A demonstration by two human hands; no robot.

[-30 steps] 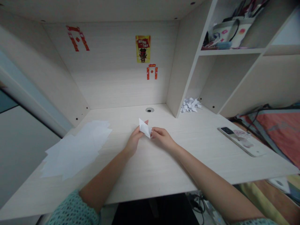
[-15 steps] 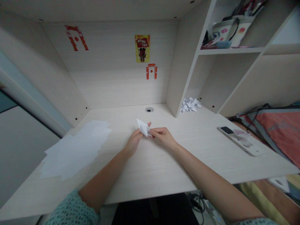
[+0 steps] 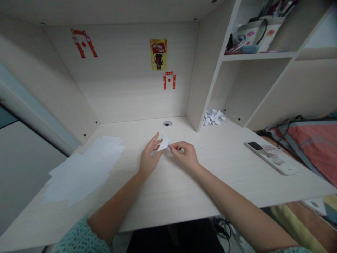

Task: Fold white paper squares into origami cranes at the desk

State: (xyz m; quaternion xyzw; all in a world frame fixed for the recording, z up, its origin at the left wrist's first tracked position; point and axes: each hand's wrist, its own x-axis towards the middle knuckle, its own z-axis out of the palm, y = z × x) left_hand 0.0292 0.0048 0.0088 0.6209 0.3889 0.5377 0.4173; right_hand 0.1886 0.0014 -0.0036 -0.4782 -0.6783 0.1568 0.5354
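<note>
I have the folded paper (image 3: 164, 143) pinched from both sides. My left hand (image 3: 149, 156) grips its left edge between thumb and fingers, and my right hand (image 3: 185, 156) has its fingertips closed on the right corner. The piece is held just above the surface (image 3: 168, 196), tilted, with one point upward. I judge this to be a small crease being worked. It calls for fine fingertip pressure rather than any arm travel.

Just behind the folded paper is a cable hole (image 3: 167, 123). Well to its left, loose sheets (image 3: 84, 168) are fanned out towards the surface's edge. Behind it to the right stands a shelf panel (image 3: 202, 70), with a heap of small paper shapes (image 3: 213, 117) at the panel's foot. A phone (image 3: 272, 158) lies far to its right, near the surface's right edge. Around and in front of the folded paper the surface is bare as far as the near edge, so my wrists have room to rest or turn.
</note>
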